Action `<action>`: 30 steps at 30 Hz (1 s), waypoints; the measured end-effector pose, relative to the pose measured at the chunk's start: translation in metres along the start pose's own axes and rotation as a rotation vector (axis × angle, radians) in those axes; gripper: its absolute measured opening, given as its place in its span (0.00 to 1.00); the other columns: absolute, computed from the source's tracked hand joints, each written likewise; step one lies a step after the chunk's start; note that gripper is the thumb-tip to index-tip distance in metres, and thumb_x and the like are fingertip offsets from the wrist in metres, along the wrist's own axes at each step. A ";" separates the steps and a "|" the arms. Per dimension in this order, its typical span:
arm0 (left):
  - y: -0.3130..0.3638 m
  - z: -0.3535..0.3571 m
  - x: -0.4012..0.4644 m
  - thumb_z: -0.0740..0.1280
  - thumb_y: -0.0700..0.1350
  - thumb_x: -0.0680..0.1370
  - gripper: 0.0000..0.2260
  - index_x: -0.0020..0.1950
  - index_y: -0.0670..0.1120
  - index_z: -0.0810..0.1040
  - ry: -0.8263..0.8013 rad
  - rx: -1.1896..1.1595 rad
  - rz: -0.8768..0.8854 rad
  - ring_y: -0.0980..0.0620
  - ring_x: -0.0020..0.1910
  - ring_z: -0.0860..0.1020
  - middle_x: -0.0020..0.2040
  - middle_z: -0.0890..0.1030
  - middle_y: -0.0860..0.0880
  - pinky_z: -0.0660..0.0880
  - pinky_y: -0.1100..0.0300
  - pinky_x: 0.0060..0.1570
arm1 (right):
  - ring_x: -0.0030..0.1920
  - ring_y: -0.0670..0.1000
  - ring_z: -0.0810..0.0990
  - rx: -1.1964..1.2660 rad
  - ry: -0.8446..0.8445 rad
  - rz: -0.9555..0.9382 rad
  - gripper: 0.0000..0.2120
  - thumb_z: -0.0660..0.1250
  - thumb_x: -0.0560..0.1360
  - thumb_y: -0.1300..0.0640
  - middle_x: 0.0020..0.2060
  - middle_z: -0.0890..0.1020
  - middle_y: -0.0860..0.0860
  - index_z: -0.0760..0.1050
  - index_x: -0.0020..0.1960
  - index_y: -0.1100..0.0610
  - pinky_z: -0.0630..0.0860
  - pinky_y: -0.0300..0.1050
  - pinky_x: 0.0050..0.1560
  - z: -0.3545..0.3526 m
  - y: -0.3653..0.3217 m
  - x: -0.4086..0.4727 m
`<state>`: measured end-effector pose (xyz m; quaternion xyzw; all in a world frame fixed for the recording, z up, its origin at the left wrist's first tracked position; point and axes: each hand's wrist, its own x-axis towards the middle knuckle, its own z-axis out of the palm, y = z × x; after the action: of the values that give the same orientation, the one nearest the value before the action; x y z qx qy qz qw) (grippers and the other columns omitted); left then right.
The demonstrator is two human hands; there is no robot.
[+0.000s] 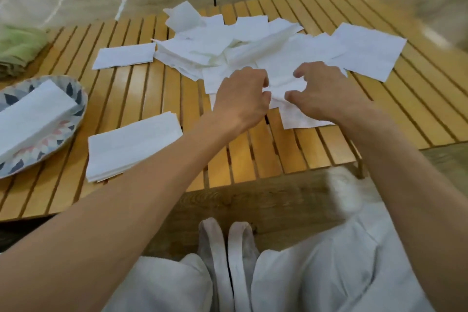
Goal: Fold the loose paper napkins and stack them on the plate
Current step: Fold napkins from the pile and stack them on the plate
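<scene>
- Head view: you sit at a slatted honey-coloured wooden table (253, 159), both forearms stretched out over it.
- Your left hand (241, 99) and right hand (326, 91) meet over one white paper napkin (281, 86) at the near edge of the loose pile. Fingers of both are curled and pinching the sheet, thumbs tucked toward each other. It looks like the start of a fold, though the crease itself is hidden under the hands.
- The loose pile of unfolded white napkins (228, 45) spreads across the far middle of the table, sheets overlapping at all angles. One flat square napkin (367, 50) lies at its right side.
- The round plate with a blue and pink leaf pattern (76, 99) sits at the left edge. A stack of folded white napkins (33, 121) already lies on it, angled across it.
- Off the plate: a folded white stack (131, 144) just beside the plate, and a single folded white napkin (124, 56) further back.
- Progress, as a judgement: early to midway. Some folding is done and plated; most of the pile is left, and the two folded lots on the table are not yet moved to the plate.
- Far left, a crumpled green cloth (17, 45) lies on the table.
</scene>
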<state>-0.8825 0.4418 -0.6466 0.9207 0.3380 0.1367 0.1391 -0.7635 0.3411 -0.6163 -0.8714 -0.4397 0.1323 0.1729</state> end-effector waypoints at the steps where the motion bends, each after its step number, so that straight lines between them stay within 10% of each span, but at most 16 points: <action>1: 0.006 0.004 0.009 0.62 0.48 0.81 0.12 0.63 0.48 0.76 0.008 0.002 0.004 0.47 0.61 0.73 0.61 0.77 0.48 0.70 0.52 0.60 | 0.71 0.55 0.69 0.011 0.002 0.019 0.26 0.66 0.80 0.51 0.72 0.71 0.52 0.66 0.75 0.54 0.69 0.50 0.64 -0.002 0.005 0.000; 19: 0.017 0.039 0.097 0.68 0.48 0.76 0.08 0.53 0.46 0.77 0.055 0.104 -0.088 0.44 0.53 0.77 0.52 0.79 0.46 0.75 0.47 0.55 | 0.59 0.56 0.76 0.064 -0.002 0.112 0.19 0.69 0.77 0.55 0.61 0.76 0.54 0.70 0.67 0.55 0.78 0.54 0.56 -0.012 0.039 0.007; 30: -0.004 -0.052 0.022 0.72 0.43 0.75 0.06 0.44 0.44 0.76 0.159 -0.461 0.002 0.56 0.45 0.78 0.44 0.81 0.50 0.74 0.65 0.42 | 0.73 0.52 0.65 0.443 0.156 0.056 0.47 0.77 0.71 0.47 0.75 0.65 0.49 0.52 0.80 0.48 0.65 0.47 0.62 -0.016 0.031 0.011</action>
<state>-0.8864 0.4672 -0.5968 0.8512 0.3070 0.2824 0.3186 -0.7285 0.3297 -0.6161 -0.8317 -0.3609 0.1623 0.3895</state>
